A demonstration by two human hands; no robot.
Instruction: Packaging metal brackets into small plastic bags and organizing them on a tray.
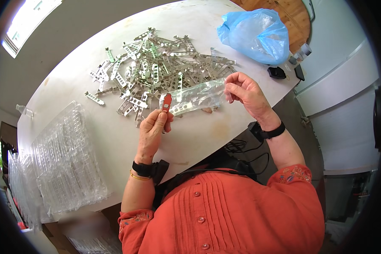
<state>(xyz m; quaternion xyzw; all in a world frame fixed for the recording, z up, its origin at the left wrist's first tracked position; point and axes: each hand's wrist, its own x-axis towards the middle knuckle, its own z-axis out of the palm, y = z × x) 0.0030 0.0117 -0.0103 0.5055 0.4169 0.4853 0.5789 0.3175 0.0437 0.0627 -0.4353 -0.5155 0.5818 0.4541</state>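
My left hand (pixel 153 127) pinches a small perforated metal bracket (pixel 167 103) between thumb and fingers; its shiny face looks red. My right hand (pixel 246 94) grips one end of a long clear plastic film strip (pixel 199 98). The strip stretches left across the table to just behind the bracket. Whether its far end touches the bracket, I cannot tell. Beyond both hands lies a loose heap of similar silvery brackets (pixel 150 70), some showing through the film. One bracket (pixel 94 98) lies apart at the heap's left.
Stacked clear plastic trays (pixel 70 158) cover the table's left side. A blue plastic bag (pixel 258 36) sits at the far right, near a black object (pixel 277 73) and a clear bottle (pixel 300 55). The white table (pixel 114 154) has a curved edge. Black cables (pixel 258 160) hang below it.
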